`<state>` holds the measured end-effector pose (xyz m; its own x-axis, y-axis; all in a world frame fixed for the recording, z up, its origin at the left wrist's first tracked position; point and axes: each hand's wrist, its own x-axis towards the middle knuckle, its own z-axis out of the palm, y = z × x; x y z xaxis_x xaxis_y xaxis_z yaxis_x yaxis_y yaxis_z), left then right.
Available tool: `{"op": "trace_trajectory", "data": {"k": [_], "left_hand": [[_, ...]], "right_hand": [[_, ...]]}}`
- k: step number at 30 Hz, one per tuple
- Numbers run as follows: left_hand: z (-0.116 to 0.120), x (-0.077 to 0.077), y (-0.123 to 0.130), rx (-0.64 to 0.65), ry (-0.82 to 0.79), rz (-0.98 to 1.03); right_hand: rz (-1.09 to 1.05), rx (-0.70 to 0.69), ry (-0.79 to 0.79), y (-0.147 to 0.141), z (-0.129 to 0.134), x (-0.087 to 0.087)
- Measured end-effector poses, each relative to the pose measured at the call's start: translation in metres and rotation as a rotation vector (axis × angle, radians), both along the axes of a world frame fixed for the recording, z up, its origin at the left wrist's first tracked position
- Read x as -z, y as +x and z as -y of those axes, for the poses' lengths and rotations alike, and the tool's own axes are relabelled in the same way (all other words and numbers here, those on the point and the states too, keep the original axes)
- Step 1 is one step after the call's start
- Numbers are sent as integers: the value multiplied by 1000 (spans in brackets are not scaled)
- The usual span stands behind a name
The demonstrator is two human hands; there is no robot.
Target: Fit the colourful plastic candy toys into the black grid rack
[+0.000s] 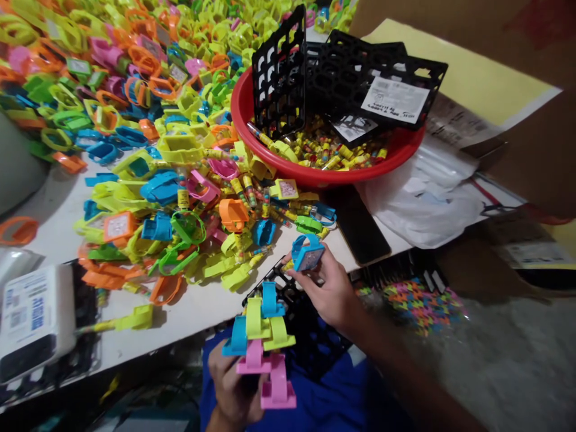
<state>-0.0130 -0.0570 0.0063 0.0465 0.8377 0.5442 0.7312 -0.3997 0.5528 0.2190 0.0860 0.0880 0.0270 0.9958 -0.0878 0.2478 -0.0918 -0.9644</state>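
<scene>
By the table, the right hand holds a blue toy; toys hide the left hand's grip.

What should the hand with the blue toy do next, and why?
Probably the right hand should push the blue plastic band into a free hole of the black grid rack, because blue, yellow and pink bands already seem to sit in it.

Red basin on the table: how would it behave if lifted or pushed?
The red basin looks like thin plastic, so its wide rim may flex when lifted. The loose yellow tubes would probably shift and roll, and the black grid racks propped inside could tip.
</scene>
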Motion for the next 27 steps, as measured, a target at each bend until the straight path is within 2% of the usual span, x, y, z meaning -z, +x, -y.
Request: {"op": "trace_trajectory", "data": {"k": [4,7,14,19,22,27], "left_hand": [[-8,-19,9,139,85,-121],[-19,-24,17,152,84,-158],[-30,-19,27,86,119,-83],[-46,-16,22,40,125,-77],[-52,-16,20,42,130,-67],[-41,-8,19,5,4,-40]], "right_hand": [[15,-4,44,0,-1,7],[42,-6,45,0,-2,11],[123,7,38,-1,-7,5],[145,49,38,-5,-27,2],[114,27,57,-8,-40,1],[102,16,71,-8,-43,3]]}}
